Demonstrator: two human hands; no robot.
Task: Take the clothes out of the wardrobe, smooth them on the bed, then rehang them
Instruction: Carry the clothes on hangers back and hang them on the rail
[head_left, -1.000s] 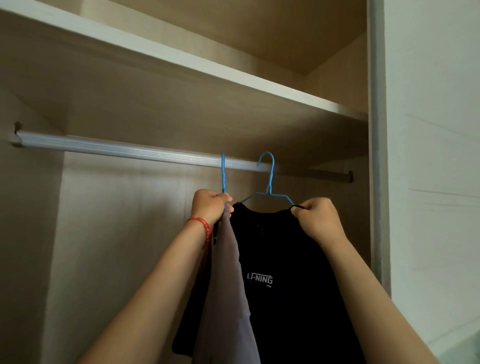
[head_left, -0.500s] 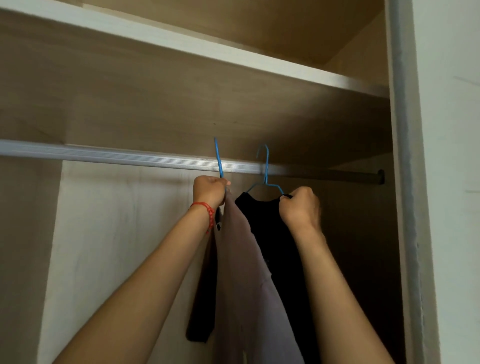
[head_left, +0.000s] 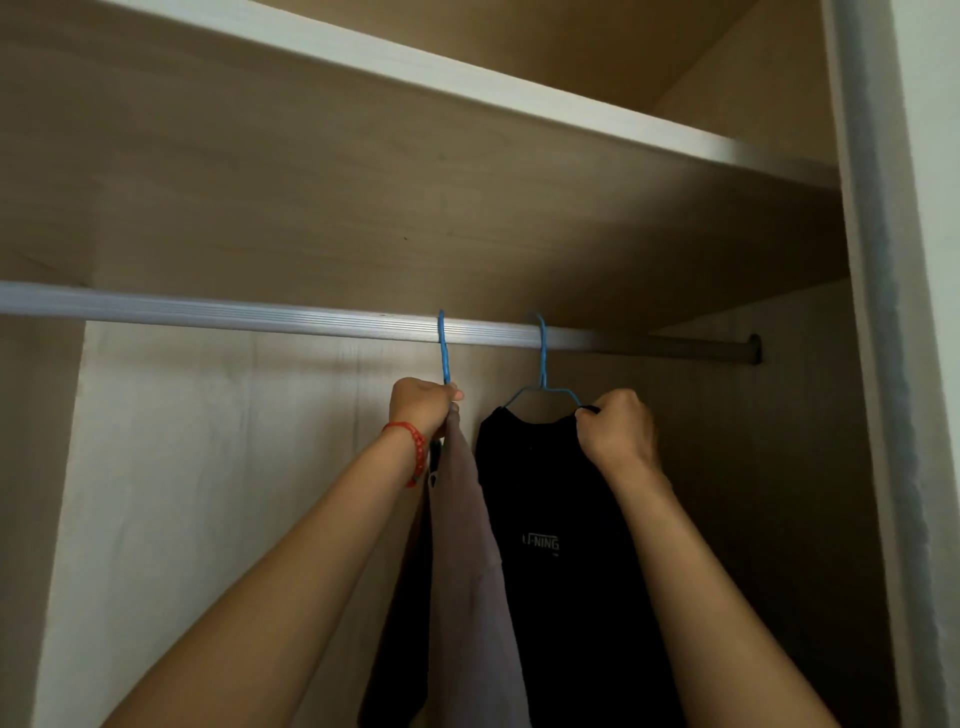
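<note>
Two blue hangers (head_left: 543, 358) on wardrobe rail (head_left: 260, 314) (ribbed metal) — shelf (head_left: 467, 83) above.

We are gripping two blue hangers on the rail (head_left: 260, 318), left hand (head_left: 422, 405) by the grey garment (head_left: 467, 545), right hand (head_left: 618, 434) on the black shirt (head_left: 561, 571).

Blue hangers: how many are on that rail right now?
2. One blue hanger hooks over the rail above the left hand; the second hangs to its right, carrying the black shirt. Others may be hidden.
</note>
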